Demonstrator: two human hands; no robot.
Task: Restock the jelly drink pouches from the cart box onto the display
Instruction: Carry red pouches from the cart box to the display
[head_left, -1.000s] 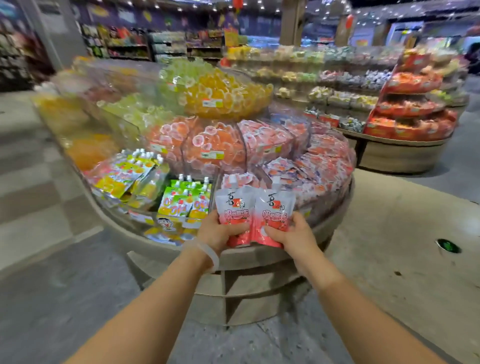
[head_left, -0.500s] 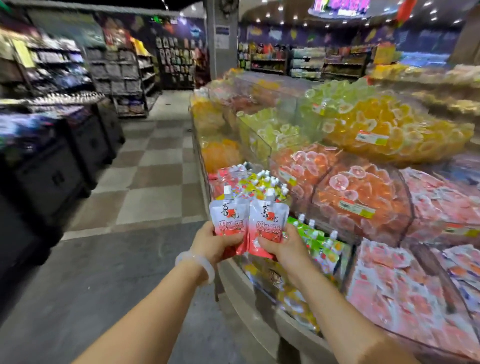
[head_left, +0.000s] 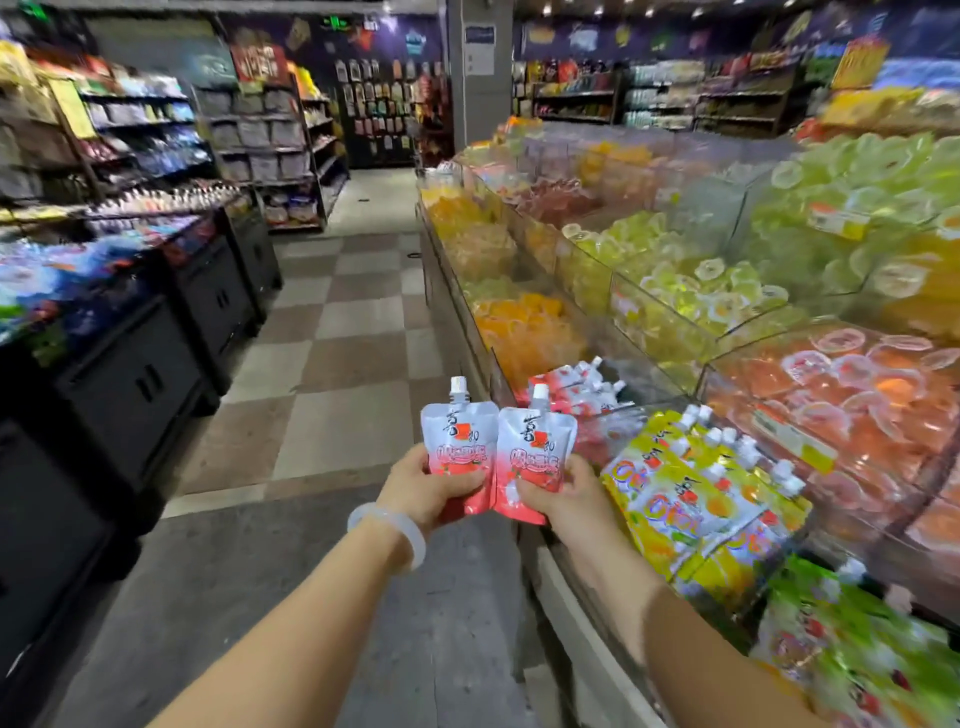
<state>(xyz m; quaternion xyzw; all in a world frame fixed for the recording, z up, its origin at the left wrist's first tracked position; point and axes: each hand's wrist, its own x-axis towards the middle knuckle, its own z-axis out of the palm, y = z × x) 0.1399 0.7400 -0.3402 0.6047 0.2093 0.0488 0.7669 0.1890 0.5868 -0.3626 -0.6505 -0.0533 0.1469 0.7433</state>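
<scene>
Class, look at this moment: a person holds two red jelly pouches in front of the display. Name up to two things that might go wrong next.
1. Each hand, left hand and right hand, pinches only the bottom of its red pouch; a loose grip may let one drop to the floor.
2. The yellow pouches lie nearer than the red stock, so a red pouch might land in the wrong section.

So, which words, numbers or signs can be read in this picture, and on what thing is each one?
"80": on each pink pouch, left pouch and right pouch.
Large characters on both pouches: blurred, not readable.
Yellow pouches in the display: lettering blurred.
Price labels on the clear bins: too small.
Green ceiling sign and the pillar notice: unreadable.
</scene>
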